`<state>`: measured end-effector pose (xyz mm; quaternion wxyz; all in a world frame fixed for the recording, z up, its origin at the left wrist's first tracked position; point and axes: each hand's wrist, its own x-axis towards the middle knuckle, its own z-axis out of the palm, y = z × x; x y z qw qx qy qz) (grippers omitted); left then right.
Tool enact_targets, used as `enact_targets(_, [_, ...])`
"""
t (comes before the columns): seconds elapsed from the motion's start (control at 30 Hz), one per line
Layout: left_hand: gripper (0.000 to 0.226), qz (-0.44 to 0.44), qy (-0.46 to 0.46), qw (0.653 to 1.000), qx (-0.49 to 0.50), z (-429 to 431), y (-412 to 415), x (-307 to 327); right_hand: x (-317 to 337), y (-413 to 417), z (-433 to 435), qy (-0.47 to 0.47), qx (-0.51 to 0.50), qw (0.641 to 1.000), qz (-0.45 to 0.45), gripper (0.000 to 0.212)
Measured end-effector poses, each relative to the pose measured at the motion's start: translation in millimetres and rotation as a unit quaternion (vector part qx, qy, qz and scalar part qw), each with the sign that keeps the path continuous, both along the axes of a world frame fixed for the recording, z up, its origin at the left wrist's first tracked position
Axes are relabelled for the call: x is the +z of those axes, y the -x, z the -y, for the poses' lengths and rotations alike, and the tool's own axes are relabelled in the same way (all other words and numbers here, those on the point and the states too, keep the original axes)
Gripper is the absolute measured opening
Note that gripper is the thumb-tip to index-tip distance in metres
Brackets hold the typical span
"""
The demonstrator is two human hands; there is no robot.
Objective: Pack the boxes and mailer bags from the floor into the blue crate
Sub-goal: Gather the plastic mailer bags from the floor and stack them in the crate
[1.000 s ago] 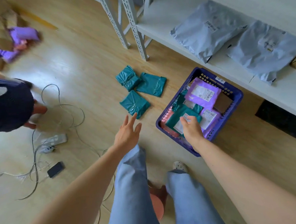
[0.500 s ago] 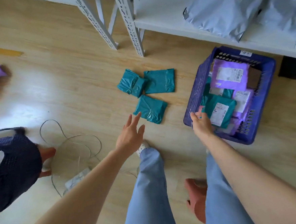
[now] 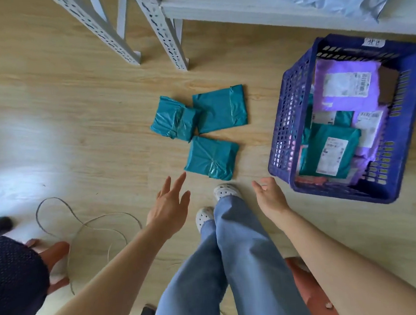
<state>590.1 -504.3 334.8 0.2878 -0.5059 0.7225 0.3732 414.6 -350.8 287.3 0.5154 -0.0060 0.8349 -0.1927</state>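
Head view: I read the left hand [image 3: 168, 204] as the nearer one, fingers spread and straight, holding nothing. The nearest teal mailer bag [image 3: 212, 157] lies on the floor [image 3: 76, 117] just above and right of the fingertips, not touching them. Its long axis runs left to right, slightly tilted. The right hand [image 3: 270, 197], loosely open and empty, hangs near the blue crate [image 3: 290, 117] at frame right. I judge the left hand takes this bag.

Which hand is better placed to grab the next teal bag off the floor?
Left. The left hand reaches out open, almost touching the nearest teal bag; the right hand hangs farther off, beside the blue crate.
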Motion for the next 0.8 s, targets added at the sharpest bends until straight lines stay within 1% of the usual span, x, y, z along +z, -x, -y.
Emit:
enact_targets(0.1, [0.052,-0.002,-0.013,1.000,0.002,10,2,-26,-24,-8,8,-0.006,0.015,1.000,0.015,0.043])
enact_targets(0.2, [0.051,0.001,-0.042,0.999,0.012,14,4,-52,-42,-20,10,-0.006,0.008,1.000,0.023,0.045])
enact_targets(0.3, [0.051,0.007,-0.070,0.997,0.015,20,8,-81,-64,-27,15,-0.009,-0.019,1.000,0.019,0.046])
enact_targets(0.37, [0.051,0.012,-0.083,0.996,-0.010,29,13,-105,-85,-31,21,-0.008,-0.042,0.999,0.013,0.045])
enact_targets(0.47, [0.052,0.018,-0.081,0.994,-0.076,45,23,-150,-130,-41,27,-0.021,-0.078,0.997,0.012,0.045])
enact_targets(0.53, [0.052,0.010,-0.084,0.993,-0.088,54,26,-186,-165,-49,32,-0.032,-0.093,0.995,0.017,0.045])
enact_targets(0.63, [0.055,0.018,-0.093,0.992,-0.083,62,27,-247,-222,-60,37,-0.040,-0.095,0.995,0.014,0.049])
enact_targets(0.73, [0.054,0.043,-0.098,0.993,-0.047,64,33,-302,-275,-63,40,-0.042,-0.101,0.994,0.025,0.053])
enact_targets(0.8, [0.053,0.042,-0.090,0.995,-0.027,63,38,-334,-305,-62,40,-0.043,-0.093,0.995,0.019,0.056])
